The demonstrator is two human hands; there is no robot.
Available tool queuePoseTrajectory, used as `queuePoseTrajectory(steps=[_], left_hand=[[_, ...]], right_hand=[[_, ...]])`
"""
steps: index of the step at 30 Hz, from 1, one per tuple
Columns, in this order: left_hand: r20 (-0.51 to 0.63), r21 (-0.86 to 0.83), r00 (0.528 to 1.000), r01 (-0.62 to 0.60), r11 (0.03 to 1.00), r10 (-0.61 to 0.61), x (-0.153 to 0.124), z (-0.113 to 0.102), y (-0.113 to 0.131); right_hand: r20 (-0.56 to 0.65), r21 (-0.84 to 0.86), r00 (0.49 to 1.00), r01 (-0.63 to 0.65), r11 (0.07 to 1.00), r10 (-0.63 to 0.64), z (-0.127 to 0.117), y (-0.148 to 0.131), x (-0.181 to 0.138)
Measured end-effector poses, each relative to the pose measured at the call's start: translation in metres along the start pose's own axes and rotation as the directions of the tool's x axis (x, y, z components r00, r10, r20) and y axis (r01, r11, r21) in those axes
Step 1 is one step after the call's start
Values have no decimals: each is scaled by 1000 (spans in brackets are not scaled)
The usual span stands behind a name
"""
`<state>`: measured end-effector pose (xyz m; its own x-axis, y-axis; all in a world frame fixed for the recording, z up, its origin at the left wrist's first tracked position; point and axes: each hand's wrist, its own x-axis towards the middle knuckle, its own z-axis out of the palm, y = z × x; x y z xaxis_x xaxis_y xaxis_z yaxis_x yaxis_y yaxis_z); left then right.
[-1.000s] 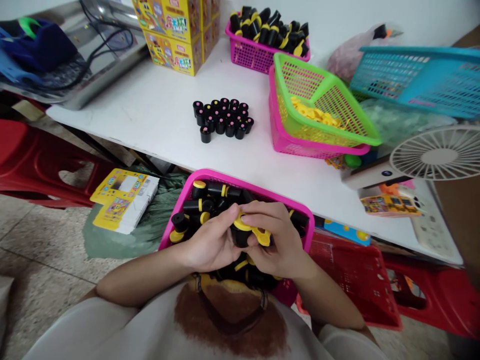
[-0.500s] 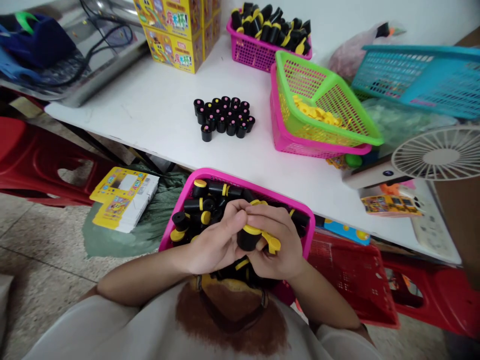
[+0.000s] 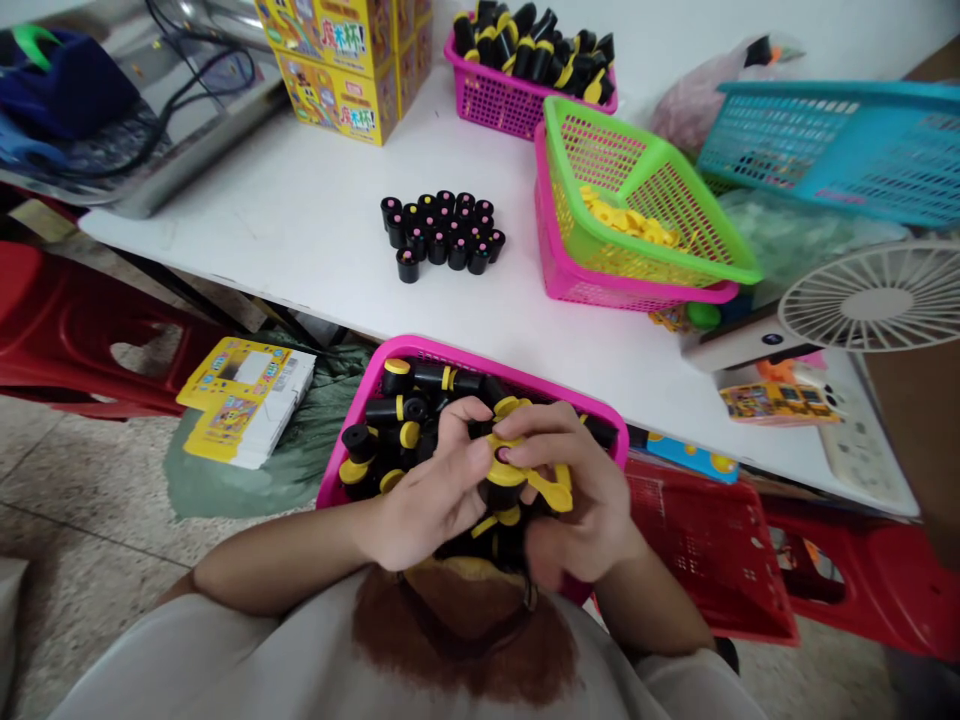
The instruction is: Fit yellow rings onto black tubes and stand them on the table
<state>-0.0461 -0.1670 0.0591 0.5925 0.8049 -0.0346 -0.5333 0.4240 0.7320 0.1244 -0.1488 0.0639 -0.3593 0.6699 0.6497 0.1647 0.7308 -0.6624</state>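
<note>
My left hand (image 3: 431,490) and my right hand (image 3: 581,500) meet over a pink basket (image 3: 450,355) on my lap, full of black tubes with yellow caps. Both hands are closed round one black tube with a yellow cap (image 3: 506,475); the cap's yellow tab sticks out to the right. My right thumb and forefinger pinch the cap, and my left fingers wrap the tube from the left. A cluster of small black caps (image 3: 442,235) stands upright on the white table (image 3: 300,230) beyond.
A green basket of yellow pieces (image 3: 637,215) sits inside a pink one. Another pink basket of black-and-yellow tubes (image 3: 525,60) is at the back, yellow boxes (image 3: 337,60) at its left, a blue basket (image 3: 840,145) and white fan (image 3: 870,300) at right. Red crates (image 3: 705,550) stand below.
The tube has turned in my hands, so the yellow cap now faces up with its tab lower right. My right hand has shifted slightly down and is blurred.
</note>
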Motion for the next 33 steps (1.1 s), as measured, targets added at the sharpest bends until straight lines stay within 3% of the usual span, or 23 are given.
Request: queuePoseTrajectory(steps=[3,5,7,10,12,13,14,19,23,27,29,30,31,33], left_hand=[[238,331,961,-219,918,143,-1,-11,5],[390,511,899,-390,766,198,1,-17,10],[484,641,842,-527,557,239,3,-21,17],[510,787,840,-543,294,187,1,-21,26],[485,837,868,-496,233,105,-2,-18,28],[469,853,880,-472,223,72,-3,-17,28],[458,864,888,-457,213,49,-5,-16,27],[403,907,915,-402,125,23,-6,-21,24],[326,945,940,-323,-46,102,-2,-35,31],[366,929,912,-345,-134,186,10,-51,56],[271,961,901,-235,-144,339,25,-63,74],[174,983,870,-129,-128,462,37,-72,83],[65,996,796,-15,-87,602,50,-82,91],[-178,981,658,180,77,731,79,-106,101]], right_hand=[[3,232,992,-121,965,124,-9,3,-3],[8,384,956,-274,882,294,-9,6,-7],[95,513,875,-452,730,475,-7,10,-12],[379,590,715,-676,442,588,-5,12,-19],[549,548,618,-775,316,563,-4,11,-24],[581,523,596,-795,308,555,-3,10,-27],[574,505,600,-795,335,557,-2,8,-30],[402,394,735,-677,622,546,-4,2,-35],[90,236,871,-490,839,484,-29,2,-23],[-201,193,872,-410,891,445,-54,2,-15],[-290,209,858,-376,903,424,-60,4,-15],[-313,224,855,-358,906,415,-62,5,-16],[-323,237,852,-348,907,411,-63,6,-17],[-317,235,845,-371,898,432,-63,8,-19]])
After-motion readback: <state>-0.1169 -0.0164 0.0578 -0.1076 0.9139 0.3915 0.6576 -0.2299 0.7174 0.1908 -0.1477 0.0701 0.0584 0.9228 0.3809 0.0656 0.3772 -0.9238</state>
